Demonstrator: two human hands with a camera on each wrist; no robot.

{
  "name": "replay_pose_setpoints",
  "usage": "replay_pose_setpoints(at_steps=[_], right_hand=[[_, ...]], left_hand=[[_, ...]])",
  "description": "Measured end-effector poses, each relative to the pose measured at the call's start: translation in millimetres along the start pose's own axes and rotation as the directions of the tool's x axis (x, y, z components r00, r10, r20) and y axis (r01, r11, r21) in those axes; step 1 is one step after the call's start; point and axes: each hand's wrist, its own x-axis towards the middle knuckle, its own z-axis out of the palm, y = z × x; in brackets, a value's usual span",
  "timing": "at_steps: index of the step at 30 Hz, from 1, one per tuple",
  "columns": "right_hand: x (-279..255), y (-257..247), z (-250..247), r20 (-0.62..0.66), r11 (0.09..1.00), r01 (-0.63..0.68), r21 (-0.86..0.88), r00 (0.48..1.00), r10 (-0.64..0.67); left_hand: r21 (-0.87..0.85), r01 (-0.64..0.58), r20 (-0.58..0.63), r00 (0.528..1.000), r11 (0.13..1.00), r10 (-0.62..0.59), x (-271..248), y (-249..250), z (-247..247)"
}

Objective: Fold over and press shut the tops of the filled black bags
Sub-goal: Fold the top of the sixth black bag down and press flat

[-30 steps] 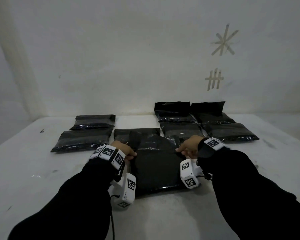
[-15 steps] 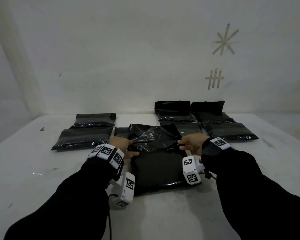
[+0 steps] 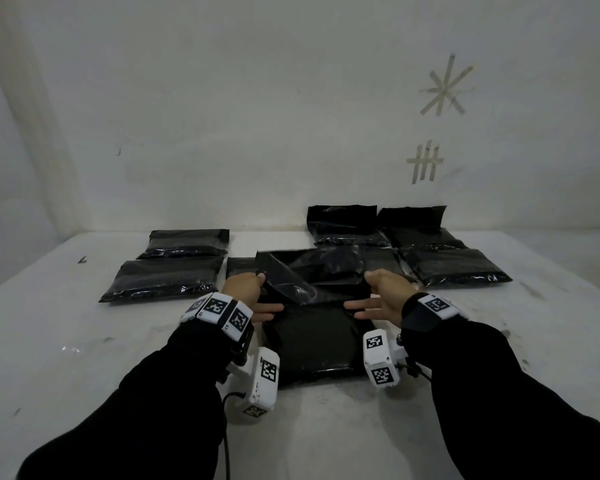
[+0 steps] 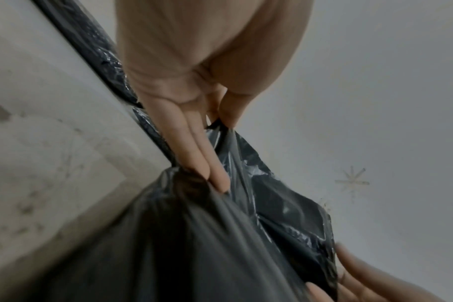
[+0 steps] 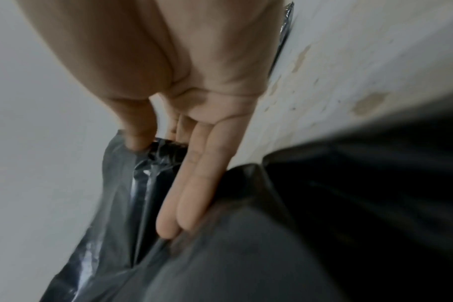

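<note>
A filled black bag lies flat on the white table in front of me. Its glossy top flap is lifted and leans toward me. My left hand pinches the flap's left corner between thumb and fingers; in the left wrist view the flap hangs from that pinch and my other fingers lie straight on the bag. My right hand pinches the right corner; the right wrist view has the thumb on the crumpled flap and straight fingers against the bag body.
Two black bags lie at the back left. Several more black bags lie at the back right, two with upright tops against the wall. Tape marks are on the wall. The table runs wide on both sides.
The bag's top flap, flat on the table a second ago, has been lifted by both hands and is swinging over toward me. Both hands drew slightly nearer.
</note>
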Motion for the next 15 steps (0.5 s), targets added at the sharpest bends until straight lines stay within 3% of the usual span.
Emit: replay_pose_setpoints(at_steps=[4, 15], right_hand=[[-1.8, -3.0, 2.4, 0.038, 0.998, 0.034, -0.058, 0.999, -0.032], [-1.1, 7.7, 5.9, 0.037, 0.995, 0.055, 0.086, 0.998, -0.059]], left_hand=[[0.016, 0.001, -0.004, 1.000, 1.000, -0.001, -1.5, 2.5, -0.2], [-0.038, -0.102, -0.043, 0.994, 0.994, 0.101, -8.4, 4.3, 0.8]])
